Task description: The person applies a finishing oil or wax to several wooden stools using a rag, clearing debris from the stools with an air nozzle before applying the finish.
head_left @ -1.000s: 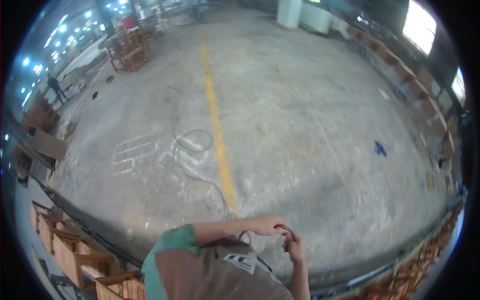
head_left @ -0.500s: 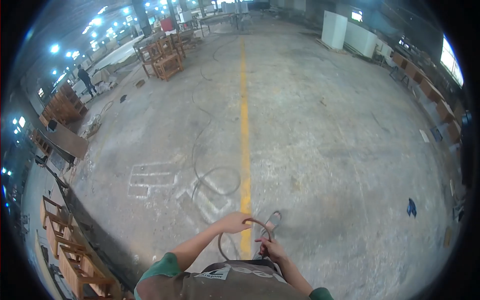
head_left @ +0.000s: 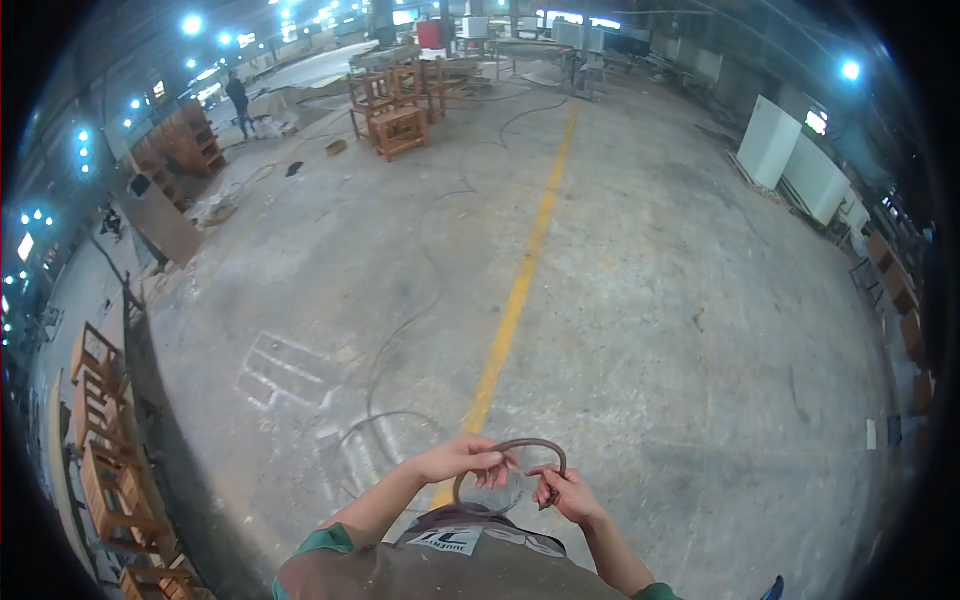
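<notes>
Head view: left hand (head_left: pixel 462 462) and right hand (head_left: pixel 568 493) both pinch one curved hose (head_left: pixel 522 442).

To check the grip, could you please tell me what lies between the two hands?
In the head view, a dark curved strip arches from the left hand to the right hand, both gripping it.

Just one head-worn fisheye cam, looking forward and down over the concrete floor (head_left: pixel 650 330), yellow line (head_left: pixel 515 300) running ahead, both hands close at the bottom edge.
</notes>
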Demonstrator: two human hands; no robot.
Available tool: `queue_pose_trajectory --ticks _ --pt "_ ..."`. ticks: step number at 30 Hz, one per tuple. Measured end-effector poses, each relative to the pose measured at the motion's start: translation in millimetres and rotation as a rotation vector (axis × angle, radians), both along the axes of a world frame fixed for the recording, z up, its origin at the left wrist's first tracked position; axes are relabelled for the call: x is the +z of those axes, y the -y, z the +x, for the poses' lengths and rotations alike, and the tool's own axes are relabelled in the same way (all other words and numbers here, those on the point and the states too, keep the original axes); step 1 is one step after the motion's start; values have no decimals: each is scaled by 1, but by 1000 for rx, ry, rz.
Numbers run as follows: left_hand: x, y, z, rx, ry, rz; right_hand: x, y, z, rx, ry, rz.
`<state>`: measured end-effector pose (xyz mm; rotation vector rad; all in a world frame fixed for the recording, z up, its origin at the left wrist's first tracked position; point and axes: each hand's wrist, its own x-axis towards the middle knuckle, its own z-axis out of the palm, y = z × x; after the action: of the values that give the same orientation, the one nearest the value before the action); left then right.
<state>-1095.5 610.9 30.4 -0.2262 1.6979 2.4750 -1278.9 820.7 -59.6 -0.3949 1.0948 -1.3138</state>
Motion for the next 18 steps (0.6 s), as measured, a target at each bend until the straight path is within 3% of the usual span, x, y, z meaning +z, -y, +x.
queue_pose_trajectory --ticks 2,3,5,6,7,8,9,11,14,16,18 --pt "-36 36 -63 -100 -151 248 -1 23 -56 25 -38 12" --pt "-56 53 -101 -127 -168 248 0 33 -84 1 -57 12" --pt "-76 90 -178 6 109 272 -1 56 -135 -47 -30 11" --pt "-72 109 -218 -42 148 -78 -3 68 -162 -90 27 -30" --pt "-87 118 -256 -71 145 -80 -2 76 -186 -119 25 -31" --pt "-111 133 -298 -178 107 -427 5 89 -211 -130 36 -38" --pt "-105 150 -342 -281 56 -784 12 106 -238 -141 44 -57" --pt "-80 164 -408 -320 28 -611 37 134 -287 -24 -201 61" --pt "-76 183 -504 -559 30 -574 39 177 -351 -44 -226 -50" --pt "-71 200 -566 -684 38 -521 53 215 -402 -15 -429 -82" --pt "-73 221 -622 -827 325 -319 40 249 -455 -49 -472 -103"
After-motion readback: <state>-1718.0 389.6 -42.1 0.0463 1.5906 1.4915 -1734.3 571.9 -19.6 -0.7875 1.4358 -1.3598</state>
